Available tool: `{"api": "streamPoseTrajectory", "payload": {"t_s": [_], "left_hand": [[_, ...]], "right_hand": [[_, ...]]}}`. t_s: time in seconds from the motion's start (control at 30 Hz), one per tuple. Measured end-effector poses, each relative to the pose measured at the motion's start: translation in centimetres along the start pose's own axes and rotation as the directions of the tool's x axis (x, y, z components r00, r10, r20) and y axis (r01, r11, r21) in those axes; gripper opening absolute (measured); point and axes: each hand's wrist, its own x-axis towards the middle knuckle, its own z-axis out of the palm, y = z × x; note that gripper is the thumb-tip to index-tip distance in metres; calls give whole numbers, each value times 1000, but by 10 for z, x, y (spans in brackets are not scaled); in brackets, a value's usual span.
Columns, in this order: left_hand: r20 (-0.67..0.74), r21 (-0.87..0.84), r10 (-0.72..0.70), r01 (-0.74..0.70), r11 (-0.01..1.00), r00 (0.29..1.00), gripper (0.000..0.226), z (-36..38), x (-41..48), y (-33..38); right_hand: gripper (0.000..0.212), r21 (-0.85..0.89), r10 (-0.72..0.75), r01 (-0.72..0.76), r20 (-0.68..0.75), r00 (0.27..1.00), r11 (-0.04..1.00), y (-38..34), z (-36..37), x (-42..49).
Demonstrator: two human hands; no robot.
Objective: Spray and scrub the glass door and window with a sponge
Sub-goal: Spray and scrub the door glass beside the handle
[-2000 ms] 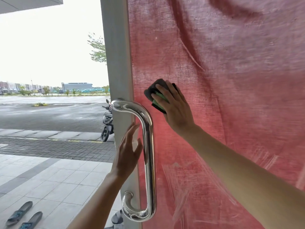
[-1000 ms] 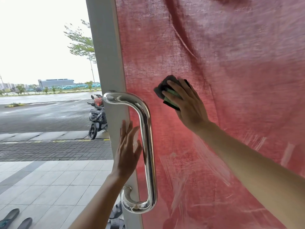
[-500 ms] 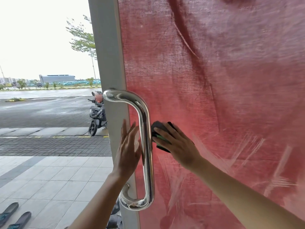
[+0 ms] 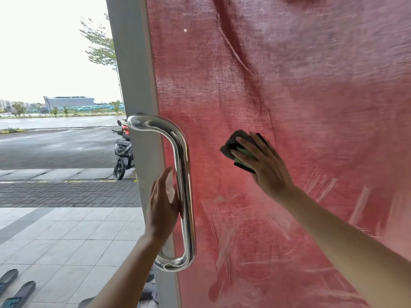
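Note:
The glass door (image 4: 311, 96) fills the right side, with red cloth hanging behind the pane and soapy streaks low on it. My right hand (image 4: 264, 165) presses a dark sponge with a green layer (image 4: 233, 144) flat against the glass, to the right of the chrome pull handle (image 4: 184, 174). My left hand (image 4: 162, 203) lies flat with fingers straight against the grey door frame (image 4: 138, 85), tucked behind the handle bar. No spray bottle is visible.
The door stands ajar; outside lie a tiled walkway (image 4: 55, 236), a wet road and a parked scooter (image 4: 122, 152). A pair of sandals (image 4: 13, 290) rests at the bottom left, and shoes sit by the door's foot.
My right hand with the sponge went down beside the handle, then came back up and to the right across the glass. My left hand stayed on the frame.

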Motion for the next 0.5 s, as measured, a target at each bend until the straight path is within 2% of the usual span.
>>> {"api": "streamPoseTrajectory", "payload": {"t_s": [0.17,0.27,0.33,0.43,0.5], "left_hand": [[-81,-62,-37,32,998,996,41,-9,-7,13],[-127,-8,-34,33,999,991,40,-11,-12,24],[-141,-4,-12,12,1000,990,39,-11,-16,35],[-171,17,-6,9,1000,985,39,-11,-20,52],[-166,17,-38,41,999,985,40,-8,-24,62]], "right_hand": [[68,70,106,-99,-95,990,993,10,-11,15],[67,96,110,-102,-88,990,990,4,-2,5],[65,71,65,-62,-48,997,996,1,4,-4],[47,51,-62,62,1,998,997,-3,10,-26],[51,46,-134,132,45,990,990,-3,15,-46]]}}
